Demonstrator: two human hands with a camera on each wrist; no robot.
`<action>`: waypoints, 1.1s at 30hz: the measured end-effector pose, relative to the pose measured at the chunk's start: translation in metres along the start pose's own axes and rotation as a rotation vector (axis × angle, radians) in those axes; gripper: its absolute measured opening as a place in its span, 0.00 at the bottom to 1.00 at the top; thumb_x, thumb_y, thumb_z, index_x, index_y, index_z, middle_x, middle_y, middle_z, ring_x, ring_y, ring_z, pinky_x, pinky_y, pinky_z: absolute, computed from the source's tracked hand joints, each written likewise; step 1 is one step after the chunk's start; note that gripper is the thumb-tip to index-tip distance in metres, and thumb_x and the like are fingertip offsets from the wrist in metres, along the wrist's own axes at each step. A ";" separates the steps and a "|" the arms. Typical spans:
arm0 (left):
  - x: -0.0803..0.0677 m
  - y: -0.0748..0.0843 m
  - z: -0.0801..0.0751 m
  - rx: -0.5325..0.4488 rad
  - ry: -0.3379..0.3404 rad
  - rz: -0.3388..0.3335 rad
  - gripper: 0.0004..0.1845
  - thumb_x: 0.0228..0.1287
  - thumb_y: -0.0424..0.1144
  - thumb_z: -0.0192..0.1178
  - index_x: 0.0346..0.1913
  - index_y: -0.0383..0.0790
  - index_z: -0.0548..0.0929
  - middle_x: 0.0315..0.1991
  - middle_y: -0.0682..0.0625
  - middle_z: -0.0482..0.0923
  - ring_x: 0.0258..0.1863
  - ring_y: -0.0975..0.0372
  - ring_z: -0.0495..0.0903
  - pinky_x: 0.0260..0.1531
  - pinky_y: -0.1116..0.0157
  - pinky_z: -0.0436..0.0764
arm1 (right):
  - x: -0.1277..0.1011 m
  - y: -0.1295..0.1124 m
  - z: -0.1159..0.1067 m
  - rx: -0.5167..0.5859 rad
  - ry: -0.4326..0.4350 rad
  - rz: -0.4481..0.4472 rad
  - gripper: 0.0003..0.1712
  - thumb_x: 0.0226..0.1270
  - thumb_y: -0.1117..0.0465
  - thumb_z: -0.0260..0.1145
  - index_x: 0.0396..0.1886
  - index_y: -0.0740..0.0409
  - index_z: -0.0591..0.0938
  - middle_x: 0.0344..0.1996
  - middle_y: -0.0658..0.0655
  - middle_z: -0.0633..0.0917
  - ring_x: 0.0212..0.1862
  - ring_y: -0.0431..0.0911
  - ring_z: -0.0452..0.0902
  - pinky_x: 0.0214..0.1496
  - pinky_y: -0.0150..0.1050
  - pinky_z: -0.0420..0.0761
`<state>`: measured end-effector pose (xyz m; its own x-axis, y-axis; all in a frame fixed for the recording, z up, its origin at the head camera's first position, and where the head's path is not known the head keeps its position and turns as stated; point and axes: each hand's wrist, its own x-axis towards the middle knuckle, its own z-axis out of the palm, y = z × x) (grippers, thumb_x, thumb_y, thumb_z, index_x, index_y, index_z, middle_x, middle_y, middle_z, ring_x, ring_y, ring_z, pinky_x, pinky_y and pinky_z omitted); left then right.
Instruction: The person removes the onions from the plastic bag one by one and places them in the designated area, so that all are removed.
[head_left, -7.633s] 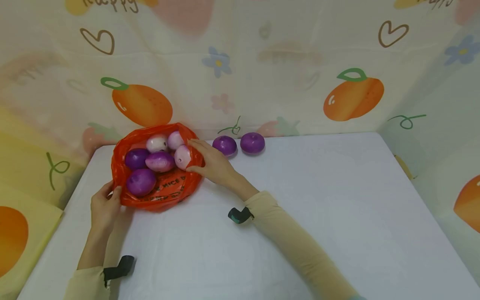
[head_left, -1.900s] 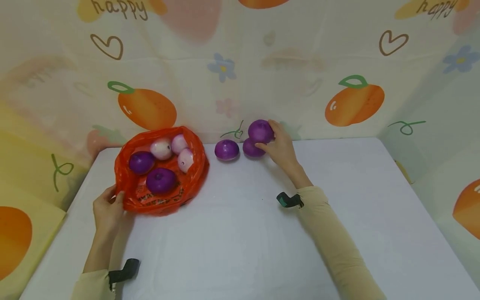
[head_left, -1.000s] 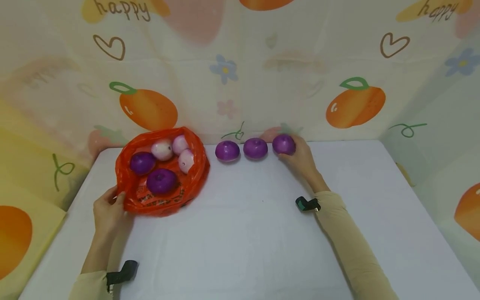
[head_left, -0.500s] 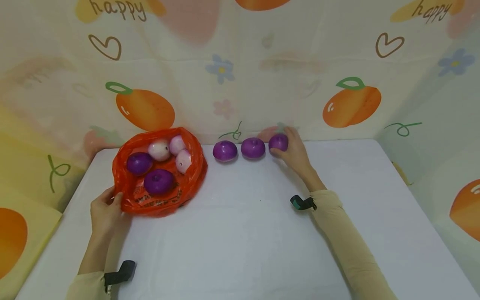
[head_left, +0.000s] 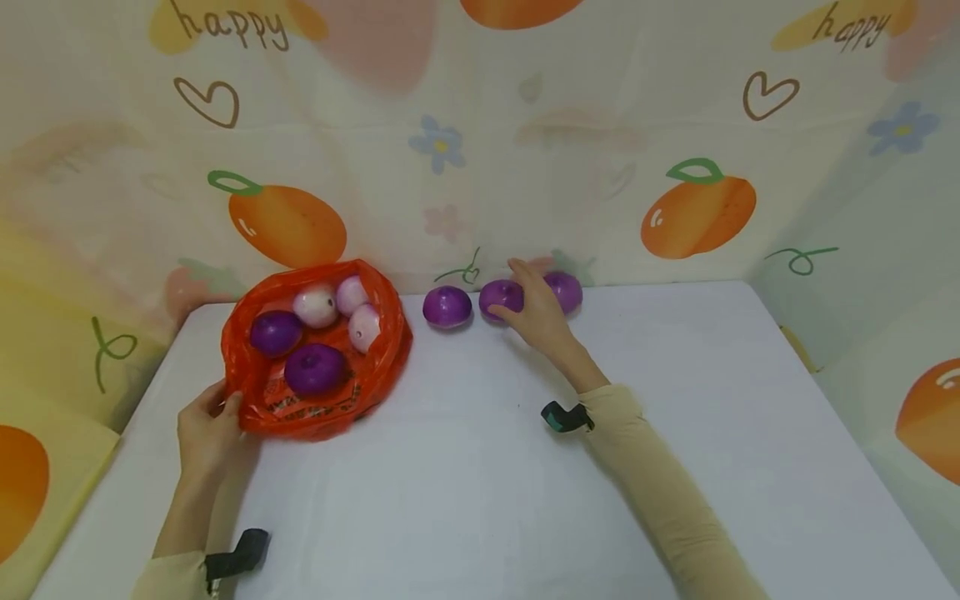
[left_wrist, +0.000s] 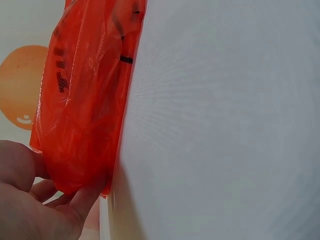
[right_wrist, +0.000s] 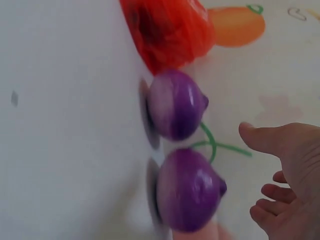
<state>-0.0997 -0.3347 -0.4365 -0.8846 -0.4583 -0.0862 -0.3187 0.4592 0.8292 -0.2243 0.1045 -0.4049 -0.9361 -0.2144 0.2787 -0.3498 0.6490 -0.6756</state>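
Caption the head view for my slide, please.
Left hand holds a red bag of onions; right hand, open, is near three more in a row.

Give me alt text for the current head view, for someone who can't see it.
A person's left hand grips the edge of an open red plastic bag holding two round purple onions and three round pale pink onions. The right hand hovers by three more purple onions in a row along the back of a white table.
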 end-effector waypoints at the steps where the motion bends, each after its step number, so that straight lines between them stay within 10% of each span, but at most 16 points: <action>1: 0.000 0.001 0.000 0.006 0.003 0.003 0.24 0.75 0.38 0.46 0.69 0.32 0.69 0.63 0.32 0.71 0.34 0.81 0.68 0.30 0.86 0.71 | 0.000 -0.005 0.004 0.010 -0.009 -0.011 0.46 0.61 0.56 0.73 0.73 0.67 0.61 0.72 0.65 0.64 0.73 0.57 0.57 0.73 0.48 0.59; 22: -0.001 0.002 -0.001 -0.010 -0.037 -0.040 0.26 0.75 0.40 0.46 0.71 0.34 0.66 0.67 0.33 0.67 0.37 0.79 0.70 0.30 0.85 0.73 | -0.006 -0.113 0.102 0.025 -0.277 -0.291 0.46 0.63 0.52 0.71 0.75 0.62 0.60 0.73 0.58 0.64 0.73 0.46 0.58 0.72 0.31 0.57; 33: -0.001 0.000 0.002 -0.031 -0.004 -0.003 0.24 0.74 0.38 0.47 0.69 0.32 0.68 0.64 0.32 0.70 0.30 0.83 0.69 0.28 0.84 0.74 | -0.010 -0.144 0.141 0.007 -0.325 -0.248 0.42 0.65 0.49 0.68 0.73 0.59 0.64 0.70 0.54 0.69 0.71 0.42 0.62 0.69 0.28 0.61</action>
<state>-0.0995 -0.3323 -0.4373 -0.8852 -0.4563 -0.0910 -0.3105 0.4338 0.8458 -0.1697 -0.0899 -0.4069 -0.7854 -0.5843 0.2044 -0.5657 0.5434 -0.6203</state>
